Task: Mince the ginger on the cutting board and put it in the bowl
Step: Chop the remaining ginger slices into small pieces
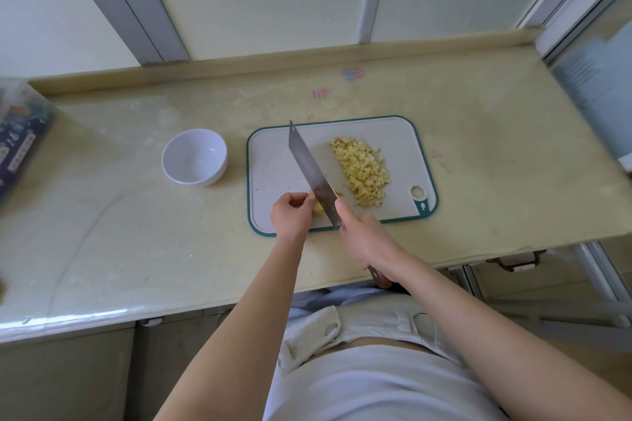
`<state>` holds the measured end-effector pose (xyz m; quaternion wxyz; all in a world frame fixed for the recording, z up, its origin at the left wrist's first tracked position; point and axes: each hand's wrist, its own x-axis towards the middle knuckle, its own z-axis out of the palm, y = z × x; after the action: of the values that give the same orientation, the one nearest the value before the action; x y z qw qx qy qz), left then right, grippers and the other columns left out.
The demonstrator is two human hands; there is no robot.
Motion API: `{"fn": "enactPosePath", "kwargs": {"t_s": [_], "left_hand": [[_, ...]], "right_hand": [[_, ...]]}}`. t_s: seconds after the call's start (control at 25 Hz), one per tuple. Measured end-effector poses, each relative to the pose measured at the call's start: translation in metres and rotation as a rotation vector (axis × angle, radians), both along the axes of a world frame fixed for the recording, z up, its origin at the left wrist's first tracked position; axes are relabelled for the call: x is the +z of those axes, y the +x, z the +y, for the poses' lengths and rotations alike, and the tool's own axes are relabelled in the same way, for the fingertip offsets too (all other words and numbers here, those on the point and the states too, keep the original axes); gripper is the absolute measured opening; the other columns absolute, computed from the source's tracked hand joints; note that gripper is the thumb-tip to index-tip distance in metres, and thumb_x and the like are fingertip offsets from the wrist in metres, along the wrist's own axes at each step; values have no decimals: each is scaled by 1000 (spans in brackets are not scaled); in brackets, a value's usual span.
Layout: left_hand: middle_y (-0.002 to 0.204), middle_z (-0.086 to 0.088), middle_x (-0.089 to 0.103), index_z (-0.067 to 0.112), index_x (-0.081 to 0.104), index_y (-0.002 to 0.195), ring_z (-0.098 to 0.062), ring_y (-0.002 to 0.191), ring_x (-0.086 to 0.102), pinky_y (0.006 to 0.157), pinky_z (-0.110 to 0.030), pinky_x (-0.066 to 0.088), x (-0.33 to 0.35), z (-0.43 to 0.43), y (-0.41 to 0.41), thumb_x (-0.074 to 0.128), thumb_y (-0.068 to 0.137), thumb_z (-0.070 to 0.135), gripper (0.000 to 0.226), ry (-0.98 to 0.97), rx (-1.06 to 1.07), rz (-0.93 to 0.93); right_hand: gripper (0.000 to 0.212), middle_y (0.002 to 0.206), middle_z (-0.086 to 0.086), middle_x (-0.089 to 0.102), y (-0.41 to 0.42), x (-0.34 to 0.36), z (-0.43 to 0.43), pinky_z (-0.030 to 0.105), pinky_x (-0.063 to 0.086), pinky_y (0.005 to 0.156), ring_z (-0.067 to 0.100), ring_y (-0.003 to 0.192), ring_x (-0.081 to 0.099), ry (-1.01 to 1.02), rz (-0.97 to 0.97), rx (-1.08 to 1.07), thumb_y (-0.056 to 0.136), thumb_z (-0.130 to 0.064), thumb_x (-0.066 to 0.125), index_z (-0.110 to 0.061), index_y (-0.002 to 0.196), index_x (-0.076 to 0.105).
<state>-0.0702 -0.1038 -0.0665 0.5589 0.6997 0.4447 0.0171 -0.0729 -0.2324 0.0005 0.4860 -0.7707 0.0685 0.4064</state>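
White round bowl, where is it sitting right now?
In the head view, the white round bowl stands on the beige countertop on the person's left side, just beside the green-rimmed white cutting board, not touching it.

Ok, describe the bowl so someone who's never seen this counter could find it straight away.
On the long beige countertop, look left of the green-rimmed cutting board. The bowl stands there alone: small, round, plain white and empty, while the chopped ginger lies piled on the board.
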Motion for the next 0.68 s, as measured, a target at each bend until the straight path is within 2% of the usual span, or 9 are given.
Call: {"fn": "enactPosePath", "kwargs": {"t_s": [0.28,0.52,0.68], "left_hand": [[90,-3,69,11,67,90,-18,86,63,83,-31,52,-2,-1,1,64,86,23,13,6,24,-8],[85,0,65,10,66,89,-15,81,59,77,-25,47,1,-1,0,63,85,20,11,-17,21,-3],[84,0,65,11,67,87,-16,81,59,76,-26,47,0,1,3,63,85,20,10,-19,1,22]], "right_hand": [[55,44,-6,24,-2,3,2,16,18,38,11,35,20,-26,-2,0,98,-58,34,-18,61,30],[59,43,-6,29,-1,2,3,17,23,36,10,31,26,-102,-63,63,98,-60,32,-16,58,32],[60,49,-3,29,3,3,4,20,26,37,13,37,29,-159,-75,127,98,-61,29,-16,58,31]]}}
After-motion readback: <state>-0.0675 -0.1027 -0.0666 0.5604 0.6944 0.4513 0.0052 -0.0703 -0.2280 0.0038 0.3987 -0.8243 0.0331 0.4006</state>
